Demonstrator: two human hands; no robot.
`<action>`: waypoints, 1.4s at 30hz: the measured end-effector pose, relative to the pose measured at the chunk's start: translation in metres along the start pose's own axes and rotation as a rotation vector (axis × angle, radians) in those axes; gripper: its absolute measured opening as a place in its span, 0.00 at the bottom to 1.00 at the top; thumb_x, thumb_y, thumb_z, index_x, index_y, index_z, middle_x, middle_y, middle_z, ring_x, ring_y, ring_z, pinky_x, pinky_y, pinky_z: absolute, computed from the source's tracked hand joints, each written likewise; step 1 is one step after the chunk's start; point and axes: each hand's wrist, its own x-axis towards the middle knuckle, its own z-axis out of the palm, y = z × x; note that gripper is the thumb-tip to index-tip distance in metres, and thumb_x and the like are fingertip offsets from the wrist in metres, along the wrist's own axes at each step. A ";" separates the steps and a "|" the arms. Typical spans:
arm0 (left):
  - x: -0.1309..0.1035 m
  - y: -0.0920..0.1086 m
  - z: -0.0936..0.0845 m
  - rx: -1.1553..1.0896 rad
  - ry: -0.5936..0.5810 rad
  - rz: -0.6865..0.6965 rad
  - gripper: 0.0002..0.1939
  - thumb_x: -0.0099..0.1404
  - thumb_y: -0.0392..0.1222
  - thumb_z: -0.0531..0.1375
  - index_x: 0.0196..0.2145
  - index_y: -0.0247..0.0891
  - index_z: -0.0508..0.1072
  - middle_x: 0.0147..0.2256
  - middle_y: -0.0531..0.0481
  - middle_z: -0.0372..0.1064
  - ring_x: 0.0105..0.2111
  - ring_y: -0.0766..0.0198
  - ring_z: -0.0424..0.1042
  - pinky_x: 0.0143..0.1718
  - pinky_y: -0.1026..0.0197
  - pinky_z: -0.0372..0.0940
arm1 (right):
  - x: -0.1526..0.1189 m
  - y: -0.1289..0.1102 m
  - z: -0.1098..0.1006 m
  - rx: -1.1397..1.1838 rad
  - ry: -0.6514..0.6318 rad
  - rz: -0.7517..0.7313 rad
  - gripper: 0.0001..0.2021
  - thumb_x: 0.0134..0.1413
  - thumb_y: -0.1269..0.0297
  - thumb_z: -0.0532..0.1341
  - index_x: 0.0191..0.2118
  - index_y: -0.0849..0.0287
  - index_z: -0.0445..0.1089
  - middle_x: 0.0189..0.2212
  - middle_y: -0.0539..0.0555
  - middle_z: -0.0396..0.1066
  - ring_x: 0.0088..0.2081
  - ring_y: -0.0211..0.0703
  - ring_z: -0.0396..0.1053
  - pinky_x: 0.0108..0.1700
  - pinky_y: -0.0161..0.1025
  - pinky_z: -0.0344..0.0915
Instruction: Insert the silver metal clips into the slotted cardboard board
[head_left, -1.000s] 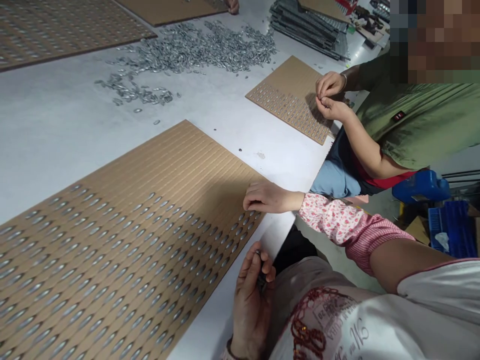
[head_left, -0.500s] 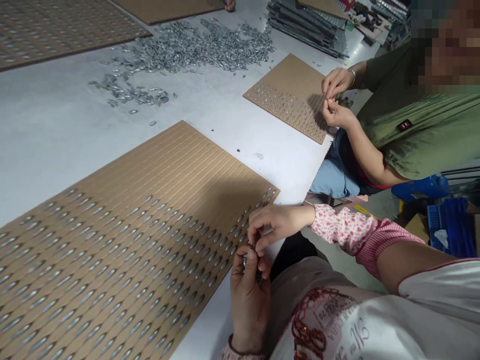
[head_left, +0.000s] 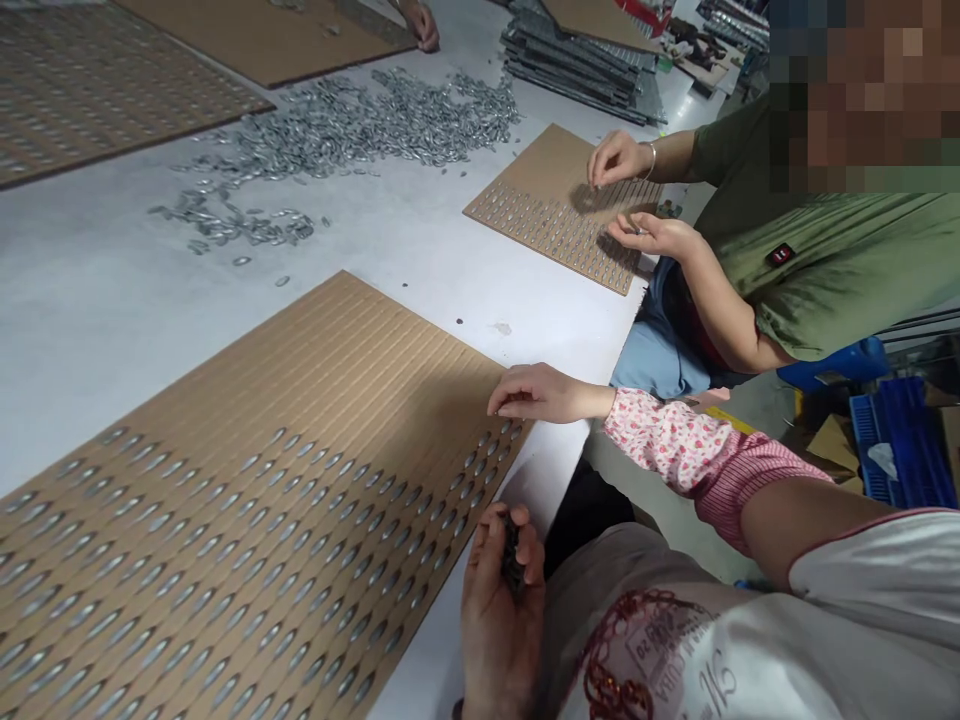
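A large brown grooved board [head_left: 352,340] lies on the white table, with rows of small silver oval pieces [head_left: 277,528] across its lower part. Over the board's right corner is my right hand [head_left: 551,392], fingers bent and pressed together; what is at their tips is too small to tell. My left hand [head_left: 504,600] is palm up beside the board's lower right edge, fingers curled round a small heap of dark metal pieces [head_left: 513,556].
Loose silver pieces [head_left: 375,120] are heaped on the white table [head_left: 97,300]. Across from me, a person in green works over a smaller board [head_left: 551,160]. More boards [head_left: 67,90], another person's hand [head_left: 424,27] and stacked dark strips [head_left: 577,75] lie farther back.
My right hand has moved up and away from my left hand, onto the board's corner. The person in green has drawn their hands apart. The whole view has shifted slightly.
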 end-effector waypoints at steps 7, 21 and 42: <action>0.002 -0.002 0.002 0.079 0.018 0.046 0.09 0.54 0.40 0.68 0.33 0.36 0.75 0.38 0.49 0.66 0.25 0.74 0.57 0.25 0.73 0.60 | 0.008 0.006 0.003 -0.378 -0.104 -0.138 0.08 0.60 0.65 0.55 0.34 0.61 0.70 0.32 0.53 0.72 0.37 0.39 0.63 0.44 0.38 0.58; 0.007 0.001 0.010 0.042 -0.032 0.082 0.11 0.53 0.40 0.69 0.31 0.36 0.72 0.27 0.55 0.59 0.21 0.75 0.52 0.20 0.72 0.55 | -0.006 -0.011 0.015 -0.168 -0.138 -0.199 0.08 0.58 0.63 0.59 0.36 0.62 0.71 0.31 0.53 0.71 0.35 0.36 0.65 0.45 0.36 0.61; 0.011 0.000 0.009 -0.019 -0.050 -0.050 0.07 0.54 0.35 0.67 0.32 0.33 0.74 0.29 0.51 0.64 0.20 0.76 0.52 0.16 0.74 0.54 | 0.003 0.013 -0.011 -0.374 0.002 -0.007 0.05 0.57 0.67 0.58 0.35 0.60 0.71 0.32 0.52 0.73 0.37 0.41 0.64 0.43 0.38 0.60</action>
